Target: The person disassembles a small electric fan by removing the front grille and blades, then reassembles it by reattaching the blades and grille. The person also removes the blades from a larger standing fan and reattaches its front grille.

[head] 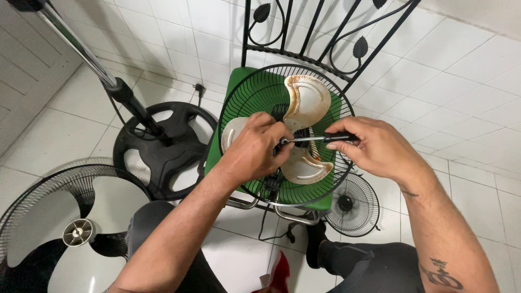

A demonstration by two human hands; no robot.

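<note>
A black wire fan guard (255, 92) lies on a green chair seat (242, 76), with a dirty white three-blade fan propeller (308, 97) inside it. My right hand (377, 149) grips the black handle of a screwdriver (315, 139), whose metal shaft points left toward the propeller hub. My left hand (252, 149) rests over the hub, fingers closed around the screwdriver tip area. The hub itself is hidden under my left hand.
A black round fan base (163, 149) with a metal pole (81, 51) stands at left. Another fan with guard and white blades (59, 228) lies at lower left. A small black grille (351, 205) lies on the white tiled floor by the chair. The black iron chair back (325, 32) rises behind.
</note>
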